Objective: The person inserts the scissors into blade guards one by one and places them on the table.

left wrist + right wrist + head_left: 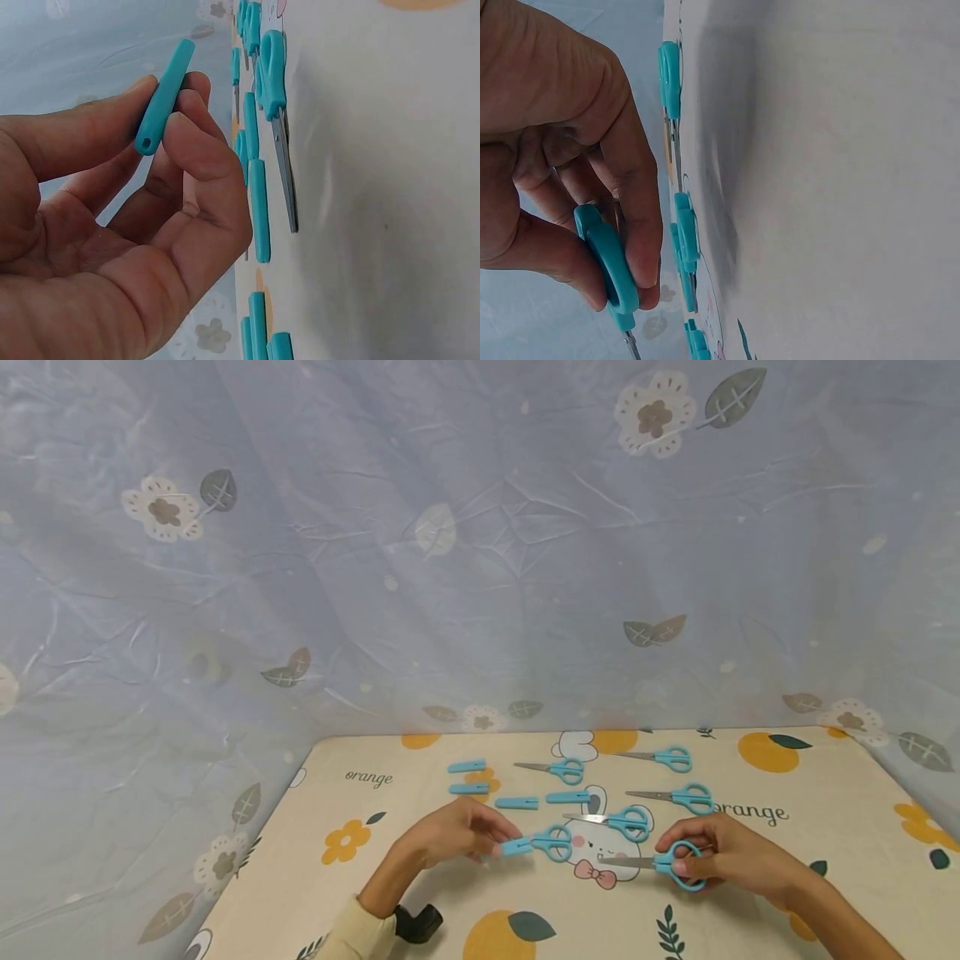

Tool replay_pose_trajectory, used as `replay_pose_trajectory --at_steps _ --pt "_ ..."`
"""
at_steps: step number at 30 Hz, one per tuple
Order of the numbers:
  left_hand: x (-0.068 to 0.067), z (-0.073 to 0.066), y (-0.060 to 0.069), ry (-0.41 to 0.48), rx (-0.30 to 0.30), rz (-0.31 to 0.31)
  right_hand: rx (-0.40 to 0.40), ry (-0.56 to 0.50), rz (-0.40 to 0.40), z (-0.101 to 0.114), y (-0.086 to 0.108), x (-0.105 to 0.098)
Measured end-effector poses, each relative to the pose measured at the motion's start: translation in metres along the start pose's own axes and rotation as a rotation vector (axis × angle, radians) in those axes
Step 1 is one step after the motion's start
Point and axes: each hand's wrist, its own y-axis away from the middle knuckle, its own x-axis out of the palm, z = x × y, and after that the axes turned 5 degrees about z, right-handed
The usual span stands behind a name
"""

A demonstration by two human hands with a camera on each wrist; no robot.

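Observation:
My left hand (461, 833) pinches a light-blue blade cap (166, 97) between thumb and fingers, raised off the cloth. In the head view that cap overlaps the blades of a pair of blue-handled scissors (555, 843) lying on the table. Those scissors show a bare blade (284, 176) in the left wrist view. My right hand (731, 853) holds another pair of scissors (613, 262) by its handle, with bare blades pointing left toward the cap. More blue scissors (630, 822) lie between and beyond the hands, their blades uncovered and also pointing left.
Several loose caps (517, 803) lie beyond my left hand, left of the scissors. Farther back are other scissors (566, 771). A cream printed cloth (405, 877) covers the table, and a pale flowered curtain (480, 610) hangs behind. Something black (418, 923) sits by the left wrist.

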Motion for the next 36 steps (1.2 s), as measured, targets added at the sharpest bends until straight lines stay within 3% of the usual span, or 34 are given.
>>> replay_pose_trajectory --at_steps 36 --pt "0.02 -0.012 -0.009 0.038 -0.019 0.022 -0.044 -0.09 0.045 0.004 -0.013 0.017"
